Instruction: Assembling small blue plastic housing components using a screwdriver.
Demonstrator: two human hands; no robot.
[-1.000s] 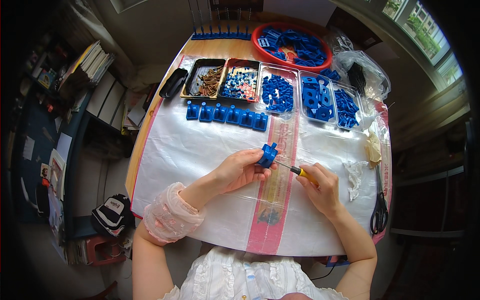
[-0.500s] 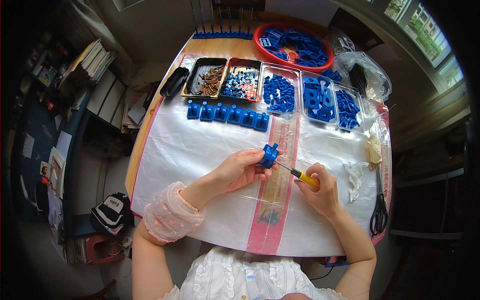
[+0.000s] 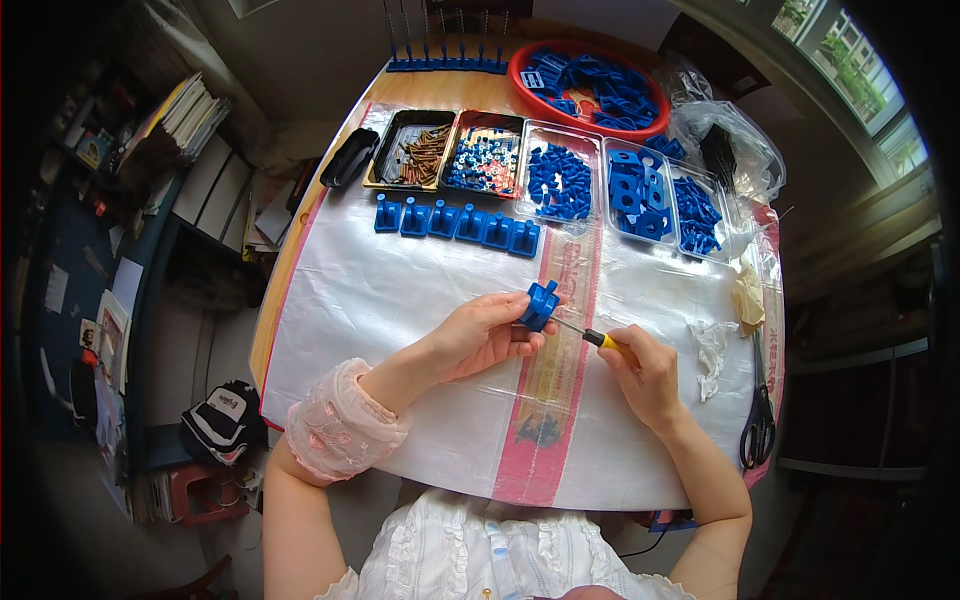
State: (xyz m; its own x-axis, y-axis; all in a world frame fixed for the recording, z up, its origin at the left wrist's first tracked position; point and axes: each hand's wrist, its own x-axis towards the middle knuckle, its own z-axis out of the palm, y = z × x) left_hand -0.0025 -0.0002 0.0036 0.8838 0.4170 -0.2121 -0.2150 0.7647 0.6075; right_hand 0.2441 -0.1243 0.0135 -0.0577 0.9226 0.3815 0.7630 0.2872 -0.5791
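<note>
Over the middle of the table my left hand (image 3: 482,336) pinches a small blue plastic part (image 3: 539,306) between thumb and fingers. My right hand (image 3: 648,376) is wrapped round the yellow and black handle of a screwdriver (image 3: 597,338). The screwdriver's shaft points left, and its tip meets the lower right side of the blue part; the exact contact is hidden. Beyond my hands stands a row of several similar blue assemblies (image 3: 469,224), each with a round-topped peg.
Behind that row are trays of brown screws (image 3: 424,152), small nuts (image 3: 484,158), blue pegs (image 3: 558,182) and blue plates (image 3: 637,196). A red basin (image 3: 662,118) of blue parts sits at the back. Black scissors (image 3: 758,430) and crumpled tissue (image 3: 711,358) lie at right.
My right hand has shifted its grip round the screwdriver handle, covering more of the yellow. The blue part stays in my left hand at nearly the same place.
</note>
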